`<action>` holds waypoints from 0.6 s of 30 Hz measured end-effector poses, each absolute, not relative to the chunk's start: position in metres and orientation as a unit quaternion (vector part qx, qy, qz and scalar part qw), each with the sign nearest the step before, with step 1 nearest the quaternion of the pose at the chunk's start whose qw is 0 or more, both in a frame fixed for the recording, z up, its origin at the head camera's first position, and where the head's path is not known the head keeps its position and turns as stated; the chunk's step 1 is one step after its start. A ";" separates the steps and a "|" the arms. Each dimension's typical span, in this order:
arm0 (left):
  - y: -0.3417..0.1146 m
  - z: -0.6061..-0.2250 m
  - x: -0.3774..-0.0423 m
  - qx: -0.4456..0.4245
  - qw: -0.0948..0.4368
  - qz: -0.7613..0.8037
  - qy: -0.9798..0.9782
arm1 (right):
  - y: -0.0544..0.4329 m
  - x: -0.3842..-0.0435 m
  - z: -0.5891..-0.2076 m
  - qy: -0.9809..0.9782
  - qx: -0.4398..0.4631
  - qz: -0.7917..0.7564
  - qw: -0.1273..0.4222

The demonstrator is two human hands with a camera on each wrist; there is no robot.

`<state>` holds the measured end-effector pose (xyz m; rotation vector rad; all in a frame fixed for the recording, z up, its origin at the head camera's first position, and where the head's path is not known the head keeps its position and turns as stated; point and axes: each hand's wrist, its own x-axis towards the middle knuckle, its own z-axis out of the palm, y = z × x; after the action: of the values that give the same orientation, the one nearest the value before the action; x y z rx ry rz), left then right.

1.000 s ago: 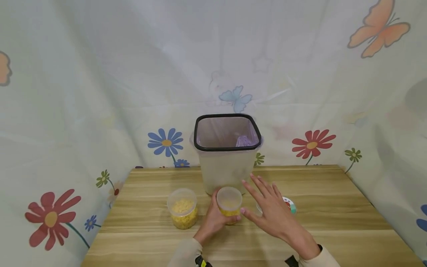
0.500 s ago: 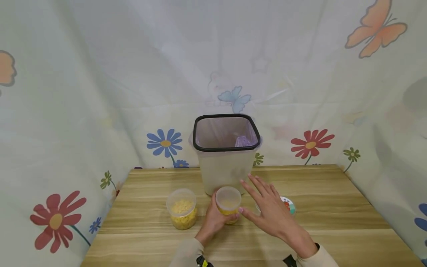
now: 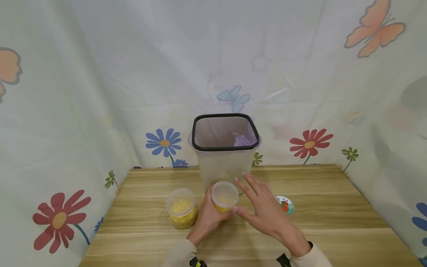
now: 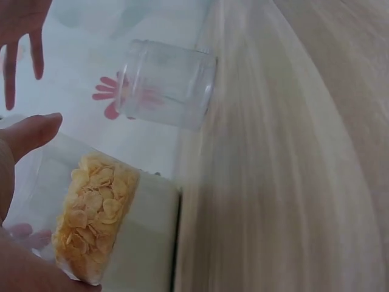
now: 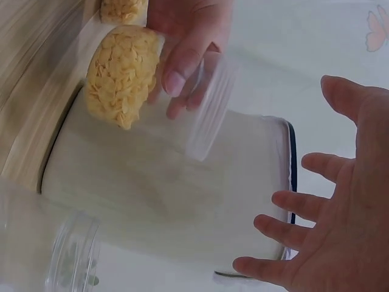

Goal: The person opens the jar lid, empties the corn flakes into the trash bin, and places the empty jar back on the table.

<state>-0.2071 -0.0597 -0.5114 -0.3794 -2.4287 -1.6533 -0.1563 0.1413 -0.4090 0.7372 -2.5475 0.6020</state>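
My left hand (image 3: 208, 217) grips a clear plastic jar (image 3: 221, 205) partly filled with thin yellow flakes (image 4: 94, 213). A frosted lid (image 3: 225, 193) covers its top, and the jar's base shows raised off the table in the right wrist view. Close to the jar's right side, my right hand (image 3: 267, 211) has its fingers spread and holds nothing; in the right wrist view its palm (image 5: 352, 225) faces the lid. A second jar of flakes (image 3: 182, 217) stands left of my left hand. Another clear jar (image 4: 167, 85) without flakes shows in the left wrist view, mostly hidden behind my right hand in the head view.
A pale bin (image 3: 223, 163) with a black rim and purple liner stands behind the jars. A round disc with a tomato picture (image 3: 285, 205) lies right of my right hand. The wooden table (image 3: 320, 241) meets a flower-printed curtain (image 3: 160, 89) at the back.
My left hand has lifted the jar slightly and shifted it left. My right hand has moved a little left with it, still spread, uncovering more of the tomato disc.
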 end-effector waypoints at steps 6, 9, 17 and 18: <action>-0.065 -0.500 -0.200 -0.133 0.114 -0.530 -0.830 | 0.131 -0.159 -0.408 -0.911 0.277 0.208 0.226; -0.066 -0.494 -0.196 -0.131 0.117 -0.521 -0.835 | 0.129 -0.159 -0.406 -0.912 0.274 0.210 0.220; -0.064 -0.481 -0.187 -0.160 0.175 -0.466 -0.852 | 0.125 -0.159 -0.402 -0.905 0.279 0.218 0.234; -0.064 -0.480 -0.187 -0.166 0.190 -0.455 -0.854 | 0.125 -0.159 -0.401 -0.905 0.279 0.220 0.233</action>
<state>-0.1869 -0.0640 -0.4797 -0.4654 -2.4004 -1.2772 -0.1587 0.1247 -0.4014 0.7662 -2.4856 0.6041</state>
